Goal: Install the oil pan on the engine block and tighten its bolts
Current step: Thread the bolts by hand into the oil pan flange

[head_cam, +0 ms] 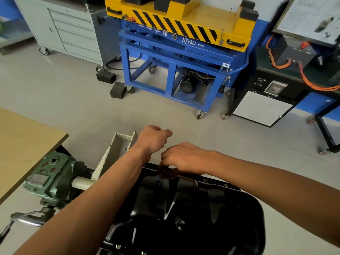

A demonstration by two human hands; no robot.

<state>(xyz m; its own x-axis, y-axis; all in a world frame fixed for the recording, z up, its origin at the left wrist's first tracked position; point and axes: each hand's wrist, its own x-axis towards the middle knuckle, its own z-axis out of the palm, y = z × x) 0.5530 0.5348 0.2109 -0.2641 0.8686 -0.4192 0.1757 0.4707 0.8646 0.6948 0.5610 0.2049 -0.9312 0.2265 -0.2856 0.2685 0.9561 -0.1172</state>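
The glossy black oil pan (pixel 185 205) lies upside-up on the engine, filling the lower middle of the head view. Small bolts (pixel 205 180) sit along its far flange. My right hand (pixel 185 157) reaches to the far flange edge, its fingertips pinching a small dark bolt (pixel 164 169) there. My left hand (pixel 154 138) hovers just beyond the pan's far edge, fingers curled into a loose fist; anything inside it is hidden. The engine block beneath the pan is mostly covered.
A green gearbox of the engine stand (pixel 53 178) with a chrome crank handle (pixel 27 218) sits left of the pan. A white bracket (pixel 117 150) rises behind it. A wooden tabletop (pixel 22 146) is at left. A blue and yellow lift cart (pixel 176 57) stands across the tiled floor.
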